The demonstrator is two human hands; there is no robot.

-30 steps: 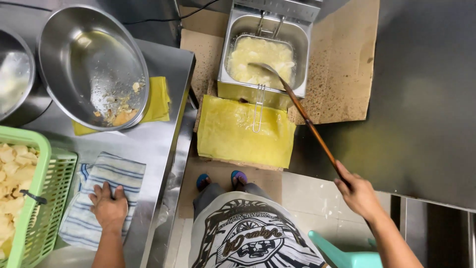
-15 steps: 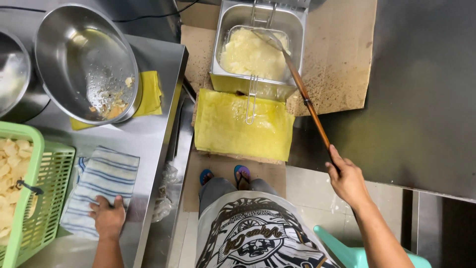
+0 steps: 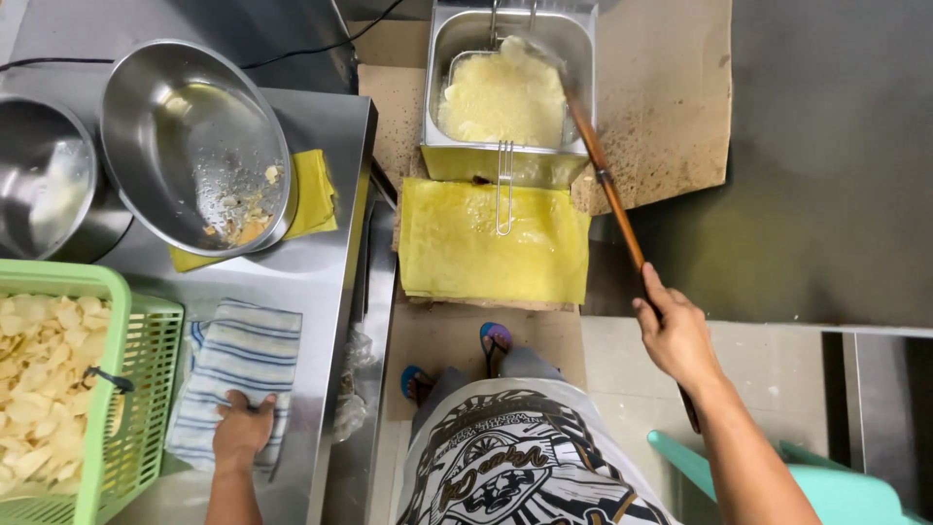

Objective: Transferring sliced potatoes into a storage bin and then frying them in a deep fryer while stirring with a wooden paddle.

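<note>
My right hand (image 3: pixel 675 335) is clenched around the lower part of a long wooden-handled skimmer (image 3: pixel 607 190), while my left hand (image 3: pixel 243 428) lies flat and unclenched, palm down, on a blue-and-white striped cloth (image 3: pixel 238 365) spread over the steel worktop (image 3: pixel 321 262). The skimmer's long axis runs up and away from my right hand, slanting a little toward the left, so its far end sits over the back of the fryer (image 3: pixel 510 92), where pale chips float in bubbling oil inside the wire basket. The fryer therefore lies ahead of me and slightly left of my right hand, which is much the nearer of the two; my left hand is well apart from it, off to the side on the worktop. The basket's metal handle (image 3: pixel 503 190) points back toward me, over an oil-soaked yellow sheet (image 3: pixel 491 243) laid just in front of the fryer on stained cardboard (image 3: pixel 671 107). Near my left hand, further left, a green plastic basket (image 3: pixel 136 389) holds cooked chips. Beyond the cloth, a large steel bowl (image 3: pixel 194 146) with crumbs rests tilted on another yellow sheet, and a second steel bowl (image 3: pixel 44 175) sits just beside it.
</note>
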